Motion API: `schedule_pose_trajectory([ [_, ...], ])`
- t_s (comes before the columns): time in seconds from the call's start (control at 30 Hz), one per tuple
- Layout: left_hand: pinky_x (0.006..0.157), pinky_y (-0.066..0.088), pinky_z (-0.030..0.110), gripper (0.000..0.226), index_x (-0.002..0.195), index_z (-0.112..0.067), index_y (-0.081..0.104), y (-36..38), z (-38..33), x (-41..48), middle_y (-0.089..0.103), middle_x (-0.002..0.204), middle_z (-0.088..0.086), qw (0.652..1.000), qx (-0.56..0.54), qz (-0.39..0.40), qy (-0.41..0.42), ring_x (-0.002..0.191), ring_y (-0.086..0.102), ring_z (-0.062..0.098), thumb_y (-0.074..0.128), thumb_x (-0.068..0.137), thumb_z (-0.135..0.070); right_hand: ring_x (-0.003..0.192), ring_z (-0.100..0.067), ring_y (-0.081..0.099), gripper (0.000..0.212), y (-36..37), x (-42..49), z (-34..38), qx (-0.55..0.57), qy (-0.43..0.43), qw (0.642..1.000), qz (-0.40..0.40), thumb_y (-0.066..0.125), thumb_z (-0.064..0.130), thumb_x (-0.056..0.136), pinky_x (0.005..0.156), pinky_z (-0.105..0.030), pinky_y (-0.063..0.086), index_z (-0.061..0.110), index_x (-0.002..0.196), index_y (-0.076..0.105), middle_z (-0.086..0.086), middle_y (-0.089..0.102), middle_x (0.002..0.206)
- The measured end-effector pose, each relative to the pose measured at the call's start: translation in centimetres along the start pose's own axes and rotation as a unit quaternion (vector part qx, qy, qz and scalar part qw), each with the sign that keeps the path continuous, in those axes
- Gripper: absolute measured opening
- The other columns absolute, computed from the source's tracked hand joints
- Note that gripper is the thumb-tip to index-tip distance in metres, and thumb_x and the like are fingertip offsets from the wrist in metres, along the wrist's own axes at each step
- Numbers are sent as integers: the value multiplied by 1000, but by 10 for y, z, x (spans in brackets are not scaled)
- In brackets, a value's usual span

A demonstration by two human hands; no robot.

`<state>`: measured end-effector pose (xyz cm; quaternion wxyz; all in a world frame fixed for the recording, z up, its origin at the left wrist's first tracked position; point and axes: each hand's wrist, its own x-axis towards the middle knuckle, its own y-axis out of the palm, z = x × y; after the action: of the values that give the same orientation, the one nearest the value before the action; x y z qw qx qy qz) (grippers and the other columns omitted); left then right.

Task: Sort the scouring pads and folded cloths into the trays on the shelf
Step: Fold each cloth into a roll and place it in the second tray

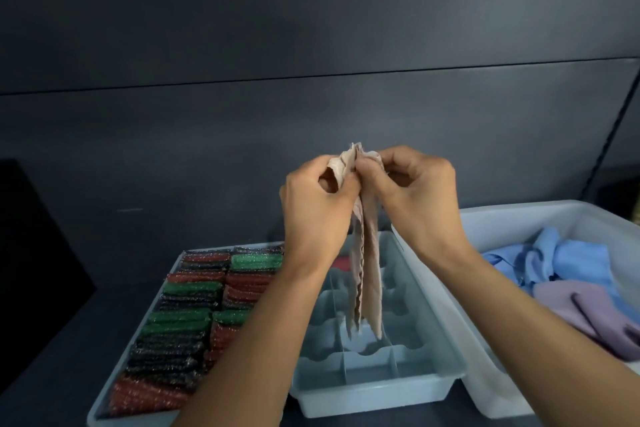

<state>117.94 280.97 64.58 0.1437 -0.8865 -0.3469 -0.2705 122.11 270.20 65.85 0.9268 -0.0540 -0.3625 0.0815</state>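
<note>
A pale pink cloth (367, 274) hangs down in folds above the divided grey tray (374, 388) at the centre. My left hand (311, 208) and my right hand (415, 194) both pinch its top edge, close together. On the left, a flat tray (104, 416) is packed with several red, green and black glittery scouring pads (187, 315) standing in rows. A small red item (341, 263) lies at the far end of the divided tray, partly hidden by my left wrist.
A large white bin (491, 229) on the right holds loose blue cloths (568, 260) and lilac cloths (588, 312). All three containers sit on a dark shelf with a dark back wall. A black object (31, 253) stands at far left.
</note>
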Motion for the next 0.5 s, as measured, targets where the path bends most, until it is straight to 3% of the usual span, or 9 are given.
schedule_pose_trajectory([
  [0.07,60,54,32,5,85,-16,73,1,0,-3,69,74,-1,1000,0,13,13,63,64,8,70,83,-12,71,-7,70,7,0,0,3,29,-1,999,22,70,24,87,73,-31,57,20,83,74,8,74,74],
  [0.17,78,58,30,36,109,-19,73,4,-2,-10,70,100,1,998,-16,54,24,85,70,9,64,80,0,75,-12,72,11,-1,4,3,66,22,997,43,78,25,78,75,-31,57,18,86,74,4,74,78],
  [0.23,85,56,28,47,114,-22,70,1,-4,-15,70,106,0,995,-72,72,21,93,70,8,58,81,9,70,-11,69,7,-2,11,1,74,36,996,29,78,13,78,70,-24,56,14,82,72,3,73,75],
  [0.3,85,53,24,45,115,-21,67,-5,-2,-13,68,109,1,995,-90,11,29,96,67,5,60,84,10,64,-11,61,6,-5,19,2,107,66,992,21,72,1,80,63,-23,50,6,78,68,-1,69,70],
  [0.37,87,52,24,45,125,-20,60,-12,5,-3,62,119,1,997,-64,-37,10,105,62,3,72,83,-6,60,-9,55,9,-9,25,5,140,97,985,41,68,-2,82,57,-21,46,4,77,65,1,65,64],
  [0.43,91,53,33,49,126,-14,58,-12,12,2,66,121,2,990,-101,71,-73,110,64,11,78,82,-17,55,-6,55,14,-10,32,9,171,114,975,86,65,-4,84,54,-18,44,8,75,63,6,63,60],
  [0.5,86,56,49,37,110,0,67,-8,24,-6,73,104,15,951,-140,209,-182,94,69,25,79,79,-17,58,-7,57,12,-12,40,12,203,118,965,121,65,-2,85,56,-19,45,9,79,64,4,64,64],
])
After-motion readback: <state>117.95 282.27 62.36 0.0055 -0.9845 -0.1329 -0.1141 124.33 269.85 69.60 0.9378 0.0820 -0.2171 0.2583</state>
